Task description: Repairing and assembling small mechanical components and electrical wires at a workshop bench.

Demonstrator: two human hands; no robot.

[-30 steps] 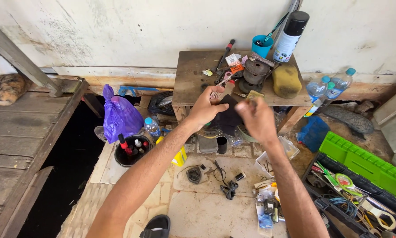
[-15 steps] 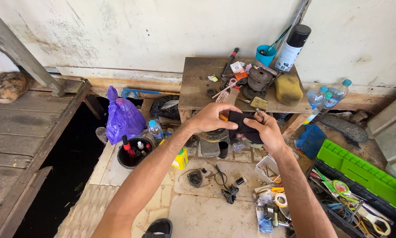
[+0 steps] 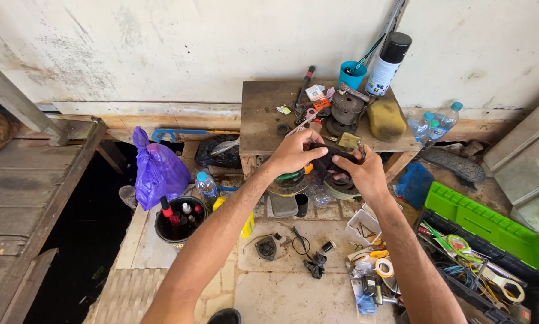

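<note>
A person's two bare arms reach forward over a cluttered work area. The left hand [image 3: 293, 153] and the right hand [image 3: 365, 171] meet in mid-air in front of a small wooden counter [image 3: 263, 120], holding a small black part [image 3: 328, 155] between them. The fingers of both hands are curled and clamped on it from opposite sides, so most of its shape is hidden.

On the counter behind the hands stand a blue cup [image 3: 351, 75], a spray can with a black cap [image 3: 387, 65], a stack of dark round metal discs [image 3: 345, 111] and a yellow sponge-like block [image 3: 386, 119], with small tools scattered nearby. Two clear water bottles [image 3: 433, 123] stand just right of the counter.

Below, on the floor, a purple plastic bag [image 3: 158, 171] sits beside a black bucket [image 3: 173, 227] filled with small bottles. To the right lies an open toolbox with a green lid [image 3: 485, 225], full of wires and wrenches. Loose cables and a roll of tape [image 3: 384, 267] lie on the tiled floor under the forearms.
</note>
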